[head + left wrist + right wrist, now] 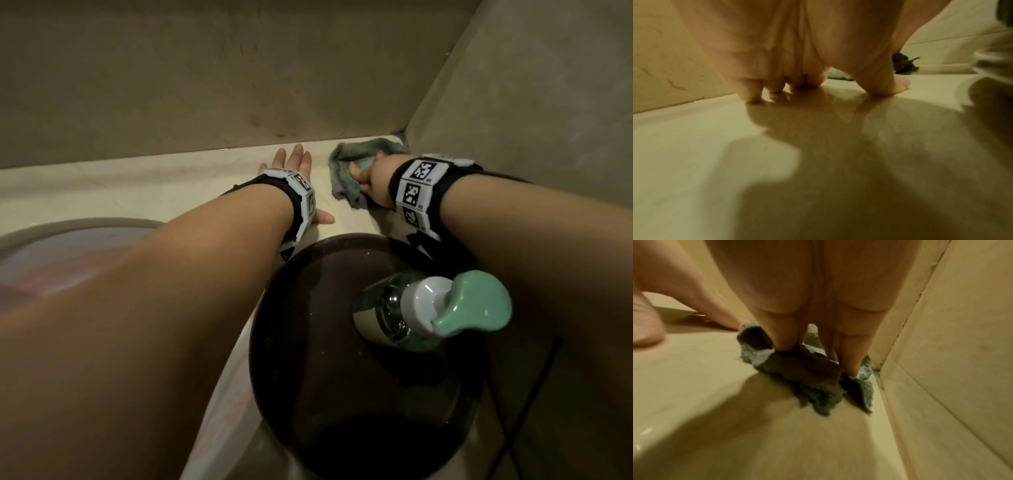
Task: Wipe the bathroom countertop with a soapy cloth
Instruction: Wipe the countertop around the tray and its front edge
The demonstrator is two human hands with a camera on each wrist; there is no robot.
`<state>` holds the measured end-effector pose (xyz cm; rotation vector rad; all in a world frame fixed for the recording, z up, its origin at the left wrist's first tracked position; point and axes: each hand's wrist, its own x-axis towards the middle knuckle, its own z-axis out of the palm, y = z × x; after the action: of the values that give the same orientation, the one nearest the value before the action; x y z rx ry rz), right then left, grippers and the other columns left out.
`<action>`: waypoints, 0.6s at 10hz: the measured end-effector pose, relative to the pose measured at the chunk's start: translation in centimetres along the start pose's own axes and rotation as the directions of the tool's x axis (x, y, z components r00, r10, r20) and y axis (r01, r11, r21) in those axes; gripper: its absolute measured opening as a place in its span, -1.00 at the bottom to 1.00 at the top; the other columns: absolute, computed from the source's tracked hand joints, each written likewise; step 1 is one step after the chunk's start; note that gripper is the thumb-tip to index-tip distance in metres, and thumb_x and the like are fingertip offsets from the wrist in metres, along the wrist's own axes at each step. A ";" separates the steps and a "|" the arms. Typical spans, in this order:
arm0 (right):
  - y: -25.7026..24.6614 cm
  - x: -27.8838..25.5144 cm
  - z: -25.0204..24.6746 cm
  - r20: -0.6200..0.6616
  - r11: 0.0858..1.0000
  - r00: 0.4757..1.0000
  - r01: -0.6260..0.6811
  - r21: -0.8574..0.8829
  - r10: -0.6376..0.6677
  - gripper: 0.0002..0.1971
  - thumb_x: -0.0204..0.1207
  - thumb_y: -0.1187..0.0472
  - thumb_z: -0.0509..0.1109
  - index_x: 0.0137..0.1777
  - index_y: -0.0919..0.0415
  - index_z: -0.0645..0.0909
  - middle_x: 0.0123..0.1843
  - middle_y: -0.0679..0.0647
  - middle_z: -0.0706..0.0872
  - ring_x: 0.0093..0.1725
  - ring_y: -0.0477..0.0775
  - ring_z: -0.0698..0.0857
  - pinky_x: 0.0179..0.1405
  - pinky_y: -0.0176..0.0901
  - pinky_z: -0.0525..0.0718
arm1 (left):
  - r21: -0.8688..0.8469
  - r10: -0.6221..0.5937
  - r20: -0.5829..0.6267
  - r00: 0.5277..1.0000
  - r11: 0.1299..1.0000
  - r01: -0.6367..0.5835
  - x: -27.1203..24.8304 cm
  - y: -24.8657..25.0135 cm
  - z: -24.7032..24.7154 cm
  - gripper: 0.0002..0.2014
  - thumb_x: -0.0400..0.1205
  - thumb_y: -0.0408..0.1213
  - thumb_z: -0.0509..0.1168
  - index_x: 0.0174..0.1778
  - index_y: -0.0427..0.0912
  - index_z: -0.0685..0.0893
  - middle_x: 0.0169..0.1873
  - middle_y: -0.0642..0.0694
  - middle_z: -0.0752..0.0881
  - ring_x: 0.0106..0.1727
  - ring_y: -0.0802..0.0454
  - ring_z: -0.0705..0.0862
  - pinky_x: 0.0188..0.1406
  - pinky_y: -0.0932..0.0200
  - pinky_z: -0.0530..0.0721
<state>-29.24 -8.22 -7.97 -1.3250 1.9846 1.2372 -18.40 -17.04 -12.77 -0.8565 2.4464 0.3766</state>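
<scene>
Both arms reach fwd over the desk (191, 178) toward the back wall. Left hand (297, 178) lies flat, fingers (752, 91) straight and spread, tips pressing the surface, holding nothing. Right hand (371, 181) presses down on the crumpled grey-green cloth (356, 161), which sits in the rear corner where desk meets side wall (531, 120). Right wrist cam shows its fingers (784, 337) straight, dug into the cloth (809, 373), thumb off to the side; head cam hides this. Soap pump bottle (442, 308) stands on a dark round tray (308, 342), prob. wet, nearer the person.
</scene>
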 end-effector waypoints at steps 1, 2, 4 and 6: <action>0.3 0.4 -2.2 -0.070 0.998 0.997 -0.040 -0.040 0.037 -0.36 0.68 0.09 0.11 0.68 0.06 -0.10 0.71 0.10 0.05 0.67 0.25 0.09 0.61 0.17 0.24 | 0.005 0.000 -0.007 1.000 1.000 0.000 0.2 0.0 0.2 0.24 0.34 0.40 0.33 0.67 -0.11 -0.29 0.67 -0.02 -0.32 0.69 -0.14 -0.28 0.64 -0.24 -0.12; -0.4 0.2 -3.4 -0.135 0.999 0.991 -0.029 -0.024 0.025 -0.48 0.58 0.22 0.30 0.54 0.16 0.32 0.51 0.15 0.47 0.46 0.22 0.50 0.40 0.10 0.52 | 0.026 -0.002 -0.002 1.000 1.000 0.002 0.1 0.0 0.2 0.22 0.36 0.39 0.32 0.67 -0.11 -0.30 0.67 -0.02 -0.32 0.69 -0.15 -0.28 0.64 -0.23 -0.12; -0.5 -0.1 -2.5 -0.236 0.988 0.967 -0.058 0.146 0.092 -0.40 0.59 0.17 0.28 0.61 0.09 0.21 0.53 0.21 0.43 0.45 0.30 0.50 0.34 0.18 0.55 | 0.015 -0.006 -0.008 1.000 1.000 0.006 0.2 -0.1 0.2 0.23 0.35 0.39 0.33 0.67 -0.11 -0.30 0.67 -0.01 -0.32 0.70 -0.14 -0.27 0.64 -0.23 -0.12; -1.3 -1.7 -0.4 -0.348 0.955 0.933 0.014 0.295 0.093 -0.52 0.69 0.09 0.13 0.60 0.09 0.24 0.56 0.24 0.39 0.51 0.28 0.44 0.41 0.06 0.45 | 0.021 -0.006 -0.011 1.000 1.000 0.006 0.1 -0.1 0.2 0.24 0.33 0.41 0.32 0.67 -0.10 -0.30 0.67 0.00 -0.30 0.70 -0.13 -0.26 0.64 -0.23 -0.11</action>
<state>-27.27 -7.96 -7.07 -1.4385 2.3454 0.7088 -18.33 -17.10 -13.06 -0.8595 2.4530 0.3440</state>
